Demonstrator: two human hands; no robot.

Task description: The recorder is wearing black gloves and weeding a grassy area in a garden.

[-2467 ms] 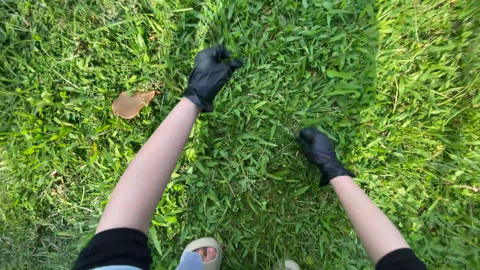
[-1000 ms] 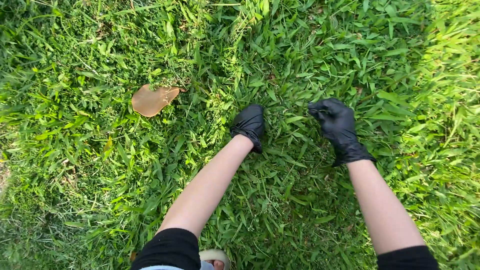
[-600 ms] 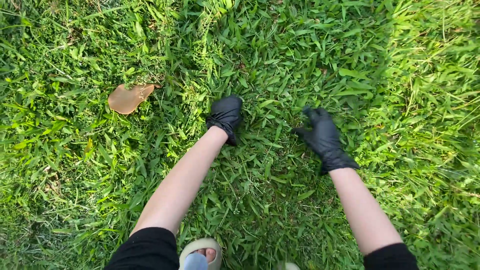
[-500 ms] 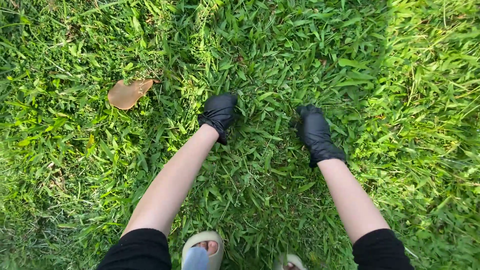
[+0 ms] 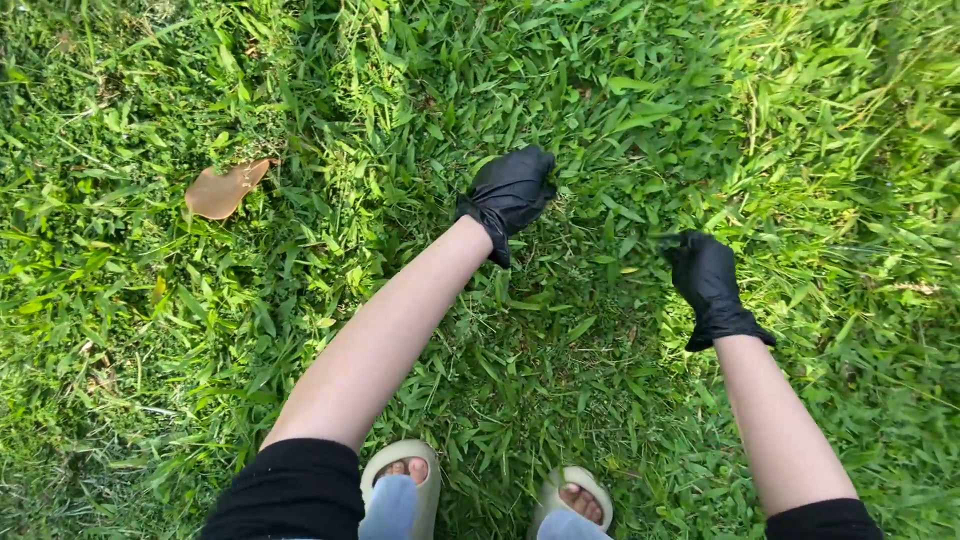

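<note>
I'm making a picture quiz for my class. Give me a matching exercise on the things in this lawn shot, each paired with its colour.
Things:
1. left hand
2. fallen leaf
3. grass
4. sandals

Colours:
a. green
b. pale beige
c. black, gloved
d. brown

Pairs: 1-c, 2-d, 3-a, 4-b

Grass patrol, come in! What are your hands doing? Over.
Left hand fisted above the grass. Right hand curled low in the blades. Brown leaf off left, nothing blocking.
</note>
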